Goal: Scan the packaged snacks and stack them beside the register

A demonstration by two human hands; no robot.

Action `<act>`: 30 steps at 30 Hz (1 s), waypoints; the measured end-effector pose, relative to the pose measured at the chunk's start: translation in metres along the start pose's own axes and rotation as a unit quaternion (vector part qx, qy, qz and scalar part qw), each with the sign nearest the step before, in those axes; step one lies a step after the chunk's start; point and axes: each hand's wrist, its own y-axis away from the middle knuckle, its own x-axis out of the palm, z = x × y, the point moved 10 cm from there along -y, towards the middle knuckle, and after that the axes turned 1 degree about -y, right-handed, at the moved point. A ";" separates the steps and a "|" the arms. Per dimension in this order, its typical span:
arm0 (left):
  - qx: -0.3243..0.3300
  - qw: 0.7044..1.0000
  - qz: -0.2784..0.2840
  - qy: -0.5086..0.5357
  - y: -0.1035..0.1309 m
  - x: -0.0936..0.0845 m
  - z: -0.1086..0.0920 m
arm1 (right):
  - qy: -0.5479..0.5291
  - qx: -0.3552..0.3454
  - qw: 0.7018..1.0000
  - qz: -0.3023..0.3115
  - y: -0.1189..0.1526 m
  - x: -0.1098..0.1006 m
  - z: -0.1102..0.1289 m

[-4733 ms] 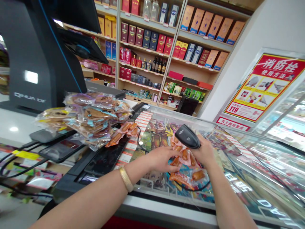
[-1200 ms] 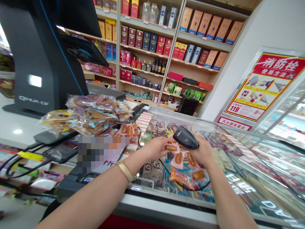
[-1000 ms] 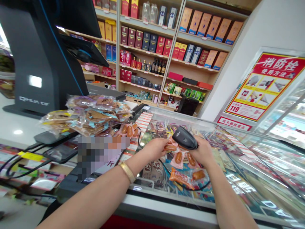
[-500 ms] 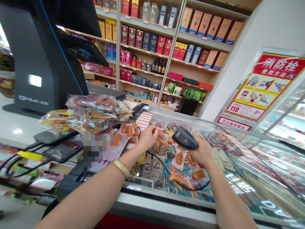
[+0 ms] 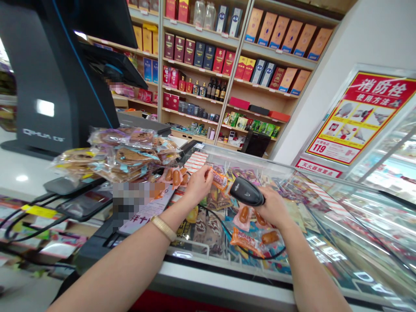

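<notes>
Between the fingers of my left hand (image 5: 200, 183) is the end of a small orange snack packet (image 5: 219, 179), held up over the glass counter. My right hand (image 5: 273, 207) is wrapped round a black barcode scanner (image 5: 246, 191), its head pointing left at the packet, a short gap away. Below the scanner, clear packs of small brown sausages (image 5: 243, 216) and another orange packet (image 5: 245, 241) lie on the glass. Partly behind my left hand is one more sausage pack (image 5: 175, 177). The scanner's black cable (image 5: 221, 222) loops across the glass.
Bagged brown snacks (image 5: 130, 154) are heaped left of my left hand, in front of a dark checkout terminal (image 5: 61, 95). A phone (image 5: 86, 203) and cables lie beside them. The glass counter (image 5: 234, 264) runs right. Shelves of boxes (image 5: 199, 56) stand behind.
The scanner and my right hand have moved slightly left and down. My left hand has shifted a little left and up, with the orange packet still in its fingers.
</notes>
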 end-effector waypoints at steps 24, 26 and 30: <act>-0.001 0.931 -0.137 -0.339 -0.009 -0.067 0.005 | -0.034 0.034 0.997 -0.054 0.003 -0.011 -0.019; 0.032 0.937 -0.137 -0.321 -0.005 -0.060 -0.007 | -0.037 0.037 0.997 -0.059 0.003 -0.012 -0.018; 0.162 0.972 -0.027 -0.170 0.010 -0.015 -0.044 | -0.036 0.039 0.995 -0.080 0.004 -0.018 -0.017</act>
